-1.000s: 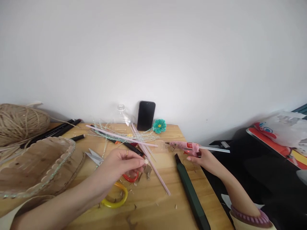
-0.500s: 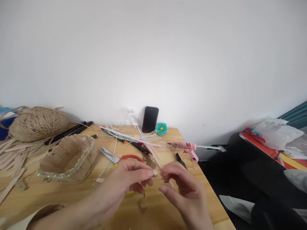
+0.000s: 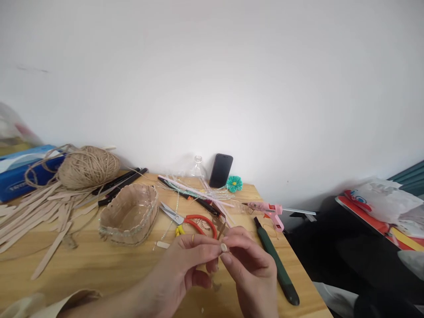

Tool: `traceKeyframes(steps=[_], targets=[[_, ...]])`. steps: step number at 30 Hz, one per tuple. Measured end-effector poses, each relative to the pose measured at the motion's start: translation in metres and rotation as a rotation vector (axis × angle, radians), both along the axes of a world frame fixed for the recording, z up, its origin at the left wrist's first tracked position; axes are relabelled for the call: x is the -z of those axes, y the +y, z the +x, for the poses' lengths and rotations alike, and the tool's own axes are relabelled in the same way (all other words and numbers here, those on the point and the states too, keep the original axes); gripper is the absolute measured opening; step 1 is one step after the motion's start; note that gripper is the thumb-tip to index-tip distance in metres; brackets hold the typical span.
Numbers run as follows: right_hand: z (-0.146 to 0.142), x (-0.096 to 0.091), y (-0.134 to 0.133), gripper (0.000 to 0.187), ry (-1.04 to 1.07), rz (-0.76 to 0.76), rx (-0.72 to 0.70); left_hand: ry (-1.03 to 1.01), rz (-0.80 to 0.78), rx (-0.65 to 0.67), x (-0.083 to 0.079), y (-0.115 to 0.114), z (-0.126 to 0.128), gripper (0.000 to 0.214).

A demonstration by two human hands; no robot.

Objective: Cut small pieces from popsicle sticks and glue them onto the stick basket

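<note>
My left hand (image 3: 190,258) pinches a small pale round piece (image 3: 224,247) between thumb and fingertips, above the wooden table (image 3: 82,269). My right hand (image 3: 253,269) meets it from the right, its thumb and forefinger closed on the same piece. A pink glue gun (image 3: 270,210) lies on the table behind my right hand, untouched. A dark green craft knife (image 3: 276,260) lies just right of my right hand. Red-handled pliers (image 3: 198,222) and small scissors (image 3: 170,212) lie just beyond my fingers.
A small basket of wooden sticks (image 3: 129,212) sits left of centre. A ball of twine (image 3: 88,167), loose wooden sticks (image 3: 36,216) and a blue box (image 3: 16,174) are at the left. A black phone (image 3: 221,170), a teal flower (image 3: 234,183) and pink straws (image 3: 198,194) are at the back.
My right hand set the glue gun down on the table and came over to the small piece held in my left hand. The view has shifted left, showing more of the table.
</note>
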State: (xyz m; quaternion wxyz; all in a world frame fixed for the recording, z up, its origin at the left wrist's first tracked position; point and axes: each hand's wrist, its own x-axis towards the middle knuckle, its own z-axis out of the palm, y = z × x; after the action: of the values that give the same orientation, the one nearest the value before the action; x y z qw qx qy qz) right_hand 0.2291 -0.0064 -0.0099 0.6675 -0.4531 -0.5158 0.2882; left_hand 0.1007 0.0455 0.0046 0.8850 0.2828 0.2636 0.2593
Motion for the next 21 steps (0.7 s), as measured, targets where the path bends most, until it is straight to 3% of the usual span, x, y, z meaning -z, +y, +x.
traceKeyframes(steps=[5, 10, 13, 15, 18, 19, 21], targets=[[-0.009, 0.0, 0.005, 0.012, -0.066, 0.01, 0.011, -0.004, -0.013, -0.01, -0.001, 0.003, -0.012, 0.021], [-0.014, 0.003, 0.008, 0.007, -0.079, 0.048, 0.039, 0.026, 0.059, 0.009, 0.003, 0.006, -0.016, 0.027], [-0.01, 0.006, 0.008, 0.007, -0.068, 0.067, 0.046, 0.146, 0.168, 0.074, 0.005, 0.007, -0.026, 0.03], [-0.006, 0.007, 0.007, 0.011, -0.076, 0.053, 0.051, 0.3, 0.417, 0.106, 0.006, 0.011, -0.043, 0.024], [-0.002, 0.005, 0.009, 0.016, -0.152, -0.006, 0.071, 0.568, 1.103, -0.145, 0.004, 0.025, -0.077, 0.014], [-0.003, 0.004, 0.01, 0.015, -0.193, -0.025, 0.077, 0.662, 1.257, -0.232, 0.003, 0.032, -0.088, 0.014], [-0.006, 0.003, 0.014, 0.014, -0.268, -0.045, 0.069, 0.88, 1.398, -0.347, 0.004, 0.048, -0.105, 0.019]])
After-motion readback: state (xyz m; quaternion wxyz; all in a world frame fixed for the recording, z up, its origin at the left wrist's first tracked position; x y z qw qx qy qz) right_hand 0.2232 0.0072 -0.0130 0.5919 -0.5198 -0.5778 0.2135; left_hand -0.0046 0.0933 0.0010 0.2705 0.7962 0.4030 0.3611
